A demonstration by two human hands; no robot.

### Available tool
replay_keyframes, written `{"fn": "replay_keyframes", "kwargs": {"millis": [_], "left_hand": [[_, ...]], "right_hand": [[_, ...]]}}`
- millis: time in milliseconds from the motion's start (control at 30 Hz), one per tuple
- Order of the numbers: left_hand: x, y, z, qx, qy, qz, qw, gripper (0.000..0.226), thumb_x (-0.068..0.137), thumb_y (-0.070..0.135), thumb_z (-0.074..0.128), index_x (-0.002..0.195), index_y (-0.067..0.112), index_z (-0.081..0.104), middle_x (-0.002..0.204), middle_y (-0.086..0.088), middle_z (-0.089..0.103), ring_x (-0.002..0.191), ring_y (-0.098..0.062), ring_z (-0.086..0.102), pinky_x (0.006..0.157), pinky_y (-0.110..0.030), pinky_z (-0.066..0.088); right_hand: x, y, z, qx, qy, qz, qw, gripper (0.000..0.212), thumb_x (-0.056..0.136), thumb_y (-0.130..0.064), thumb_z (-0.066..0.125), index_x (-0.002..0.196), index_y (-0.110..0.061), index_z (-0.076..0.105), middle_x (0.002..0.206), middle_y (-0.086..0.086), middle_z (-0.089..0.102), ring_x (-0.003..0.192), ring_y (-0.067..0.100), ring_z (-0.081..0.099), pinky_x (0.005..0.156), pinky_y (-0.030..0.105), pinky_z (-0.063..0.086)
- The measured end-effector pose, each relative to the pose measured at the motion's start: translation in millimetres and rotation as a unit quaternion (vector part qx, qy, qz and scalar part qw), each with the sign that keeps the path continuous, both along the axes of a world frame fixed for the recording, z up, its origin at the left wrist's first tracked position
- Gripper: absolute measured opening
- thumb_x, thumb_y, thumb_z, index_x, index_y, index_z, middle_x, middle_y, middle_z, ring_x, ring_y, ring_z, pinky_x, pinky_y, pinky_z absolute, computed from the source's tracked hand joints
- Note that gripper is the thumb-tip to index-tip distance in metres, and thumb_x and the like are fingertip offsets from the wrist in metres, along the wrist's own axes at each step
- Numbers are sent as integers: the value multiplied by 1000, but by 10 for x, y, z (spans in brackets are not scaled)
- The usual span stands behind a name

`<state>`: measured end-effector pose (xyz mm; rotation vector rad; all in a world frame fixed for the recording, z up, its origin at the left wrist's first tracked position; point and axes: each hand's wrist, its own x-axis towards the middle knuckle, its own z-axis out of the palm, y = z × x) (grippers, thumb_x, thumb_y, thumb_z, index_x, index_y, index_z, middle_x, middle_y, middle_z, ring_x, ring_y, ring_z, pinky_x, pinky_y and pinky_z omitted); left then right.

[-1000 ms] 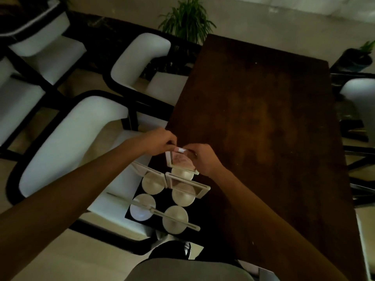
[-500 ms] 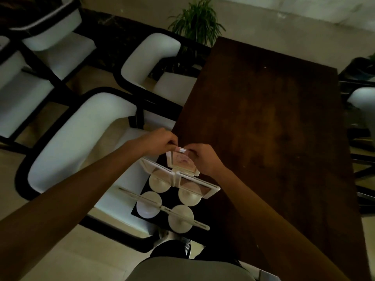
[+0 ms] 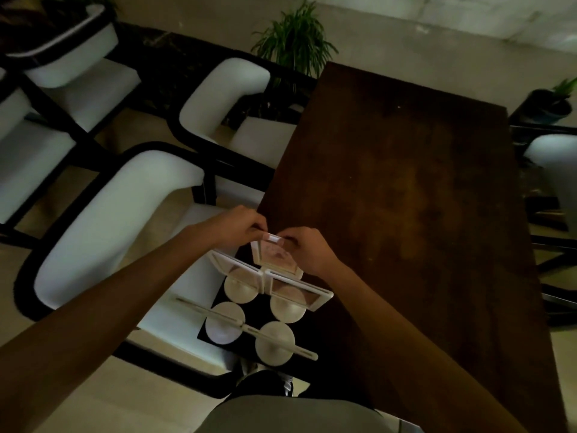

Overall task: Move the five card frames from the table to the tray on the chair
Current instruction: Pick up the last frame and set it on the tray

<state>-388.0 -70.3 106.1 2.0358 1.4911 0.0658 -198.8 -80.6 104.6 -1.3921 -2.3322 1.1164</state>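
Note:
A black tray lies on the seat of the nearest white chair, beside the table's left edge. Several white card frames on round bases stand on it, among them one at the near right and one in the middle right. Both hands hold another card frame by its top edge, above the tray's far end. My left hand pinches the top left corner. My right hand grips the top right. This frame's lower edge sits just behind the middle row.
The dark wooden table stretches ahead on the right. A second white chair stands further along its left side, more white seats at far left. A potted plant stands beyond the table's far end, another chair at right.
The camera view has drifted slightly. Both hands stay on the same card frame above the tray's far end, with hardly any movement.

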Motion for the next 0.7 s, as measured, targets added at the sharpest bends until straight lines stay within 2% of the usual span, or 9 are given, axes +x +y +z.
{"fn": "replay_keyframes", "kwargs": {"millis": [100, 267, 500, 600, 700], "left_hand": [[-5, 13, -22, 2, 3, -7, 1000, 15, 86, 30, 59, 93, 19, 68, 79, 6, 63, 73, -11, 59, 64, -28, 44], [-25, 36, -42, 4, -1, -10, 1000, 15, 86, 30, 59, 92, 19, 68, 81, 6, 64, 73, -9, 58, 64, -27, 44], [-70, 55, -34, 0, 2, -13, 1000, 16, 84, 36, 60, 89, 23, 68, 77, 8, 62, 70, -7, 58, 63, -30, 46], [-89, 45, -48, 5, -13, -17, 1000, 12, 85, 33, 61, 90, 25, 68, 73, 18, 57, 69, 3, 54, 60, -22, 41], [-103, 33, -54, 9, -18, -17, 1000, 12, 85, 31, 61, 90, 24, 69, 72, 17, 57, 67, 4, 53, 59, -20, 38]], "right_hand": [[3, 11, 14, -7, -1, -1, 1000, 22, 92, -16, 49, 99, -4, 67, 94, 16, 70, 84, 28, 62, 75, 38, 45], [15, 0, -11, -21, -6, -12, 1000, 24, 93, -18, 48, 97, -3, 66, 88, 20, 69, 74, 28, 60, 63, 33, 39], [25, -6, -17, -36, 4, -7, 999, 26, 94, -20, 47, 93, -3, 66, 86, 20, 67, 73, 31, 59, 60, 31, 35], [31, -14, -25, -41, -4, 1, 999, 30, 96, -22, 45, 90, -1, 66, 80, 19, 65, 65, 25, 52, 58, 29, 31], [23, -25, -15, -44, -3, 7, 999, 31, 96, -22, 43, 88, -1, 65, 74, 15, 59, 65, 22, 50, 58, 30, 32]]}}
